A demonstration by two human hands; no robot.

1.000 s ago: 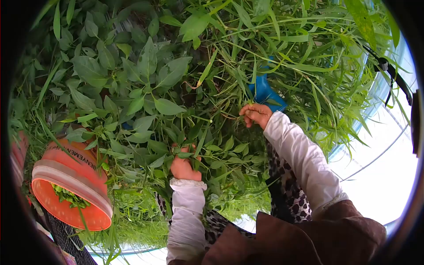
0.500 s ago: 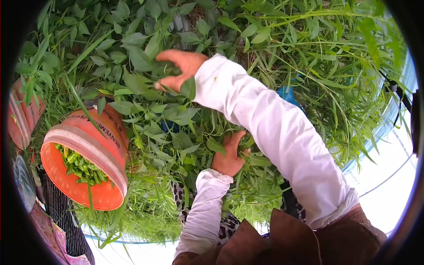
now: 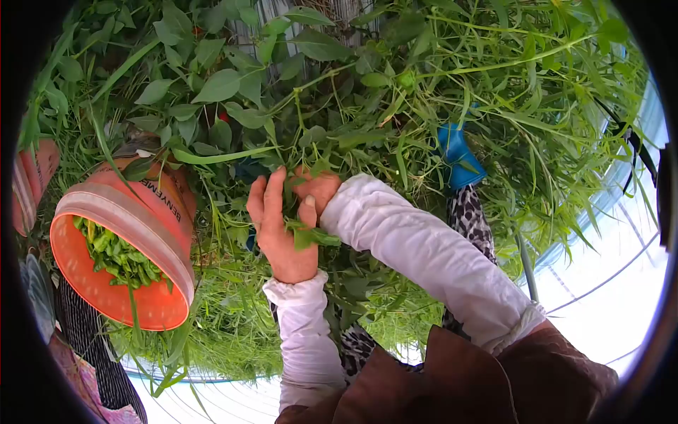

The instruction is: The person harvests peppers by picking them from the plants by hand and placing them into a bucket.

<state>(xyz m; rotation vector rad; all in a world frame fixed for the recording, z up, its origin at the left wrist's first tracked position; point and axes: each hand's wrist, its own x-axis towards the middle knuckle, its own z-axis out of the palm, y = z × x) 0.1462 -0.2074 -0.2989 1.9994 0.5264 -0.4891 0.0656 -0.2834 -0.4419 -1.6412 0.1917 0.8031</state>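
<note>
A bushy green plant with broad, pointed leaves (image 3: pixel 219 86) spreads through the upper and middle view, its pale green stems branching among narrow grass blades. At left, a round orange plastic bucket with dark lettering (image 3: pixel 121 206) has its open mouth toward the lower left; small, glossy green peppers (image 3: pixel 119 256) are heaped inside.

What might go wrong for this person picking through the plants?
The left hand and right hand work close together among leafy stems, so a stem might snap. The orange bucket looks tilted, so a knock might spill its green peppers. The blue-covered foot sits in tangled grass and might snag.
</note>
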